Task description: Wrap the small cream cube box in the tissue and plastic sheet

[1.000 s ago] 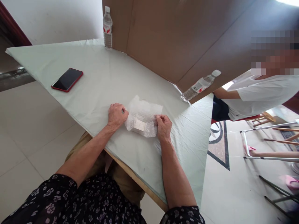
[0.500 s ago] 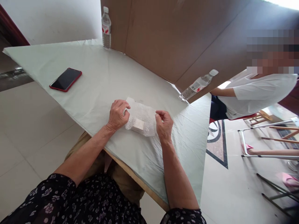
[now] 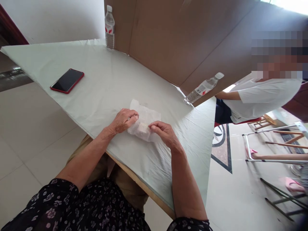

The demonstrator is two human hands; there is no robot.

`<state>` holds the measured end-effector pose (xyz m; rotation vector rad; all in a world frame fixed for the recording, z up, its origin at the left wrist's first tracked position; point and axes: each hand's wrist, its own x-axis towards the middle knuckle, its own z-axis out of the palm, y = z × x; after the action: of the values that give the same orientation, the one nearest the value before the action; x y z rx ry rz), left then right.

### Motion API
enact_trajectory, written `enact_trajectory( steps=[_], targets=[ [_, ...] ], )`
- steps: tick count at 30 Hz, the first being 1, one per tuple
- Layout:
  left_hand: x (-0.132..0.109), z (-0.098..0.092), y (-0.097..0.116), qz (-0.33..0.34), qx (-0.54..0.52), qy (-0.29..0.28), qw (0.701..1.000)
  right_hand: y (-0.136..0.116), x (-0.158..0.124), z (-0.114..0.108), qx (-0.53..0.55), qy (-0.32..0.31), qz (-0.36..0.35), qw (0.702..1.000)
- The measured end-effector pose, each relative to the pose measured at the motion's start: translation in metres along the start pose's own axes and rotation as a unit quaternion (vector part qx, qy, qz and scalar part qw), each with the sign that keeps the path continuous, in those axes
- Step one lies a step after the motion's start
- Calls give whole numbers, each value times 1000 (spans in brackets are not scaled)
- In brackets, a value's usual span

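A sheet of clear bubble wrap (image 3: 152, 115) lies on the cloth-covered table in front of me. On it is a small pale block-like object (image 3: 143, 129) with a row of fine ridges along its top edge; its exact kind is unclear. My left hand (image 3: 124, 121) is closed at the wrap's left side, thumb and forefinger pinched on the plastic. At the right end of the ridged object, my right hand (image 3: 165, 133) has its thumb and forefinger pressed together. Its other fingers are curled, and the fingertips partly cover that end.
A phone with a red case (image 3: 67, 81) lies at the left. One water bottle (image 3: 109, 29) stands upright by the brown cardboard panel (image 3: 163, 38); another bottle (image 3: 203, 89) leans near the panel's right end. Beyond it sits a person in a white shirt (image 3: 262, 99).
My right hand has moved left from the wrap's right edge to the pale object, whose ridged edge now shows. My left hand has shifted slightly right and down, its fingers closing.
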<state>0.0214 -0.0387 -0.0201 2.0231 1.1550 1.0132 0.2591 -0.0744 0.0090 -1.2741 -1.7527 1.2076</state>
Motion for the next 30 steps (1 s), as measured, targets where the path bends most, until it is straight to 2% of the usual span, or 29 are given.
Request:
enact_trajectory(
  steps=[4, 6, 8, 10, 11, 13, 15, 16, 19, 22, 24, 26, 30],
  targets=[
    [-2, -5, 0, -51, -106, -13, 993, -13, -15, 2, -26, -207, 26, 978],
    [-1, -5, -4, -68, -102, 4, 992, -15, -21, 5, -54, -262, 41, 963],
    [0, -4, -8, -75, -50, 17, 996, -15, -24, 7, -66, -278, 53, 957],
    [1, -2, -11, -72, 12, 9, 997, -12, -26, 7, -58, -244, 55, 966],
    [1, -1, -12, -68, 35, -2, 997, -10, -25, 7, -55, -204, 53, 976],
    [1, 0, -13, -60, 57, -32, 996, -5, -22, 8, -69, -84, 39, 993],
    [1, 1, -14, -53, 62, -46, 996, -1, -17, 11, -111, 27, 10, 993],
    [1, 1, -15, -46, 62, -49, 996, 1, -14, 14, -138, 59, -9, 989],
    [1, 2, -18, -14, 67, -45, 997, 7, -7, 26, -212, 67, -56, 973],
    [3, 3, -21, 19, 82, -44, 995, 10, -6, 30, -250, 82, -64, 963],
    [3, 3, -22, 30, 94, -50, 994, 12, -9, 20, -244, 121, -54, 961],
    [4, 4, -22, 30, 103, -55, 993, 15, -17, 1, -229, 159, -28, 960],
    [2, 6, -22, 13, 107, -43, 993, 33, -38, -42, -258, 231, 75, 935]
  ],
)
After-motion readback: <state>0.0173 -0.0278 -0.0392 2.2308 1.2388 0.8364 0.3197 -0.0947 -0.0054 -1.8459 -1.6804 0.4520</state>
